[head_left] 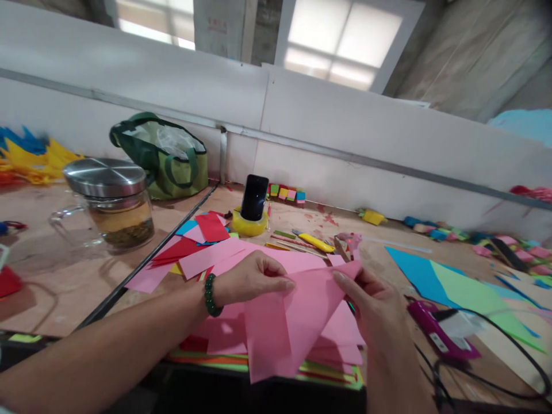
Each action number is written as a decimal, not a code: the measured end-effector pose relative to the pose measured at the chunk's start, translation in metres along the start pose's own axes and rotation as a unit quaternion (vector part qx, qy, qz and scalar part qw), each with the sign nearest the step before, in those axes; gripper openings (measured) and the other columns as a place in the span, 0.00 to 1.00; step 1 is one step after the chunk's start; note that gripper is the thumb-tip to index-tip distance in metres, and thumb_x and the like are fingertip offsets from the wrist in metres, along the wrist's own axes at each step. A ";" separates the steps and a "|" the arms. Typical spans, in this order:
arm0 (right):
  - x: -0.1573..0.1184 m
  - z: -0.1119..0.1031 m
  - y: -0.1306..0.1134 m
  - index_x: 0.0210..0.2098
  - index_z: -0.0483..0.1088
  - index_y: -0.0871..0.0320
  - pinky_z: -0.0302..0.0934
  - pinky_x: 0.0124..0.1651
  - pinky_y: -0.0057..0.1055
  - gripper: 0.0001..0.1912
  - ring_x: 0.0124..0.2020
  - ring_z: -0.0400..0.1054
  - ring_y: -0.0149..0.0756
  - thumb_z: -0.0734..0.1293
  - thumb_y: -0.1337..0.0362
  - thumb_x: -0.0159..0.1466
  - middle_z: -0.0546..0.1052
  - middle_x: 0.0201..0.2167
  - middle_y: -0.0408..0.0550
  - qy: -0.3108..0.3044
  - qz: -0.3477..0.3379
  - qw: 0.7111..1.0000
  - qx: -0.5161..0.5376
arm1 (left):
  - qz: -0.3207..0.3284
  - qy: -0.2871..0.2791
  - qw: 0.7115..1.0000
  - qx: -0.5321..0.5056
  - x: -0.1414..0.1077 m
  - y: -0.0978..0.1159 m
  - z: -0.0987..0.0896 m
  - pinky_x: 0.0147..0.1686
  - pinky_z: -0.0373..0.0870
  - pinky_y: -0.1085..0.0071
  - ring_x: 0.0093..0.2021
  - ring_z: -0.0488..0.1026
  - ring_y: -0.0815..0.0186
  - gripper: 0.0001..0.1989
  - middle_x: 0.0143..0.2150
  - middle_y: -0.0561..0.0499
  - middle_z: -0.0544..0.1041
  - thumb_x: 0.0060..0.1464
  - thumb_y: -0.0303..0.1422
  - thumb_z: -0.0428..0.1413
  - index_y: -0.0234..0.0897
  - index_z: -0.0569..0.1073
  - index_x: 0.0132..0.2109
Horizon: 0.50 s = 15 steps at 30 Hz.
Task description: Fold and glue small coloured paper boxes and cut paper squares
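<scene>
A sheet of pink paper [302,316], folded over on a slant, hangs between my two hands above a stack of coloured paper. My left hand [254,276], with a green bead bracelet [211,295] at its wrist, pinches the sheet's upper edge between thumb and fingers. At the pointed upper right corner, my right hand [373,293] is closed on the same sheet, its thumb lying on top. Beneath it, more pink sheets [224,333] lie on the stack, partly hidden by the held one.
A glass tea mug [121,218] with a metal lid stands left, near a green bag [172,167]. Behind the stack are a phone [254,198] on a yellow tape roll [249,224] and a yellow cutter knife [317,242]. A magenta device [442,330] and black cable lie right.
</scene>
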State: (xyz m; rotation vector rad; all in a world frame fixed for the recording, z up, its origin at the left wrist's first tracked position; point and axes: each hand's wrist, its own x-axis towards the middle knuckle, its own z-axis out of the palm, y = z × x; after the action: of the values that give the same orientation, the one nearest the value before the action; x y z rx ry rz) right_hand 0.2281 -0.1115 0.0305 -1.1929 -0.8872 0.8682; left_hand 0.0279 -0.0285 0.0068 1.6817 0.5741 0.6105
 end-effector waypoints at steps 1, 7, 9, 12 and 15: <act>-0.001 0.001 -0.001 0.29 0.78 0.57 0.66 0.29 0.25 0.13 0.26 0.70 0.31 0.78 0.61 0.45 0.79 0.26 0.44 -0.001 0.003 1.000 0.005 | -0.002 0.000 1.000 0.002 0.000 0.001 0.000 0.24 0.57 0.78 0.25 0.61 0.73 0.15 0.24 0.52 0.71 0.50 0.39 0.60 0.27 0.77 0.30; 0.002 -0.005 -0.001 0.35 0.76 0.56 0.66 0.28 0.25 0.17 0.26 0.71 0.32 0.78 0.60 0.46 0.80 0.27 0.45 -0.001 -0.001 1.000 -0.002 | 0.003 -0.004 1.000 0.010 -0.003 0.005 0.002 0.23 0.56 0.79 0.25 0.60 0.74 0.14 0.22 0.53 0.69 0.52 0.37 0.58 0.27 0.77 0.29; 0.003 -0.008 -0.001 0.38 0.75 0.57 0.66 0.28 0.25 0.20 0.27 0.72 0.33 0.78 0.60 0.46 0.80 0.28 0.46 -0.001 -0.009 1.000 -0.011 | 0.005 -0.004 1.000 0.012 -0.003 0.006 0.002 0.24 0.57 0.79 0.25 0.60 0.74 0.13 0.23 0.54 0.69 0.52 0.36 0.58 0.27 0.77 0.29; 0.005 -0.012 -0.002 0.40 0.74 0.56 0.64 0.27 0.24 0.23 0.25 0.71 0.31 0.79 0.62 0.44 0.78 0.25 0.43 0.010 -0.026 0.999 -0.017 | 0.002 -0.009 1.000 0.019 -0.003 0.005 0.003 0.23 0.57 0.79 0.24 0.60 0.74 0.13 0.23 0.53 0.70 0.51 0.36 0.59 0.27 0.77 0.29; 0.006 -0.014 -0.004 0.41 0.73 0.56 0.63 0.25 0.23 0.25 0.22 0.68 0.28 0.79 0.62 0.44 0.76 0.21 0.40 0.031 -0.047 0.998 -0.018 | 0.000 -0.010 1.000 0.026 -0.003 0.004 0.003 0.24 0.58 0.78 0.24 0.61 0.74 0.12 0.23 0.53 0.71 0.50 0.36 0.59 0.28 0.77 0.30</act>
State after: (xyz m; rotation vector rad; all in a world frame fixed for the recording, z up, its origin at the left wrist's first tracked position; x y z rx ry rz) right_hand 0.2433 -0.1119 0.0327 -1.1936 -0.9047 0.7374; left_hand 0.0278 -0.0338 0.0097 1.7347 0.5805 0.5814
